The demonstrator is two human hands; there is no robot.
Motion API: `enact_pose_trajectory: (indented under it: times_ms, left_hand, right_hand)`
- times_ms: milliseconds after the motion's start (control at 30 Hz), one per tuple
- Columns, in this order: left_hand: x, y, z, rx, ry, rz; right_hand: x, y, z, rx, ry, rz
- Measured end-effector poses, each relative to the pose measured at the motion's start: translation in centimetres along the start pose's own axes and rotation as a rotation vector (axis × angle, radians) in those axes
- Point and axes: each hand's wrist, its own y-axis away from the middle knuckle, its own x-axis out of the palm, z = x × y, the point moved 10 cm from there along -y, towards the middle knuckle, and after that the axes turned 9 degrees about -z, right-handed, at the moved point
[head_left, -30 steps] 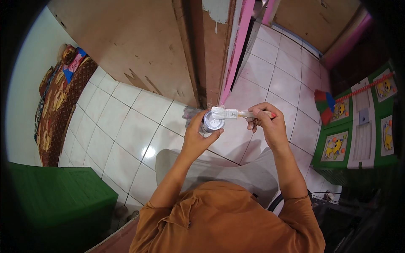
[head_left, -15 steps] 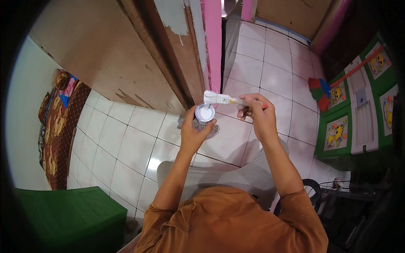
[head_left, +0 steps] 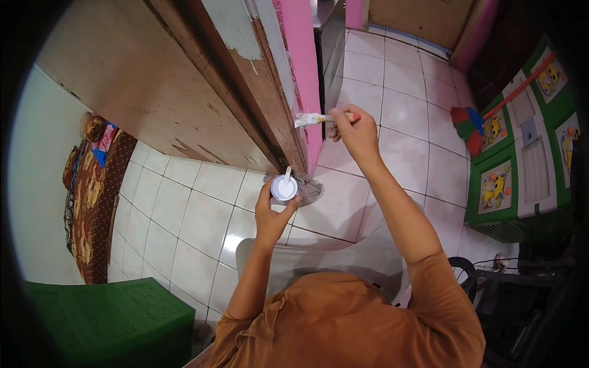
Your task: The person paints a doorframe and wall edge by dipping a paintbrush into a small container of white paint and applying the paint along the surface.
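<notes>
My left hand [head_left: 272, 219] is wrapped round a small open paint can [head_left: 279, 195] with white paint in it. A pale flat stick [head_left: 287, 175] leans up out of the can. Farther ahead and to the right, my right hand [head_left: 354, 134] grips a paintbrush [head_left: 311, 119] by its handle. The brush lies almost level, and its bristles, coated in white paint, point left at the edge of the wooden door frame [head_left: 270, 70]. Whether the bristles touch the wood I cannot tell. White paint covers part of the frame higher up.
A grey rag [head_left: 311, 191] lies on the tiled floor [head_left: 196, 199] by the frame's foot. A brown door [head_left: 135, 80] stands left, a pink wall [head_left: 300, 55] beyond the frame. A green cabinet [head_left: 491, 214] with a colourful duster [head_left: 469, 130] is right, a green box [head_left: 116, 319] lower left.
My right hand has carried the brush forward and left, away from the can to the door frame. My left hand has lowered the can slightly toward me, and the stick now shows in it.
</notes>
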Motion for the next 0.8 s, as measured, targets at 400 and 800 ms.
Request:
enact_pose_trajectory:
  times_ms: [400, 800]
  left_hand:
    - [-3.1, 2.1, 1.1, -0.011, 0.027, -0.051]
    - [-3.3, 2.8, 1.0, -0.049, 0.066, -0.073]
  right_hand:
    - [0.1, -0.6, 5.0, -0.126, -0.001, -0.047]
    - [1.9, -0.5, 8.9, -0.309, -0.011, -0.029]
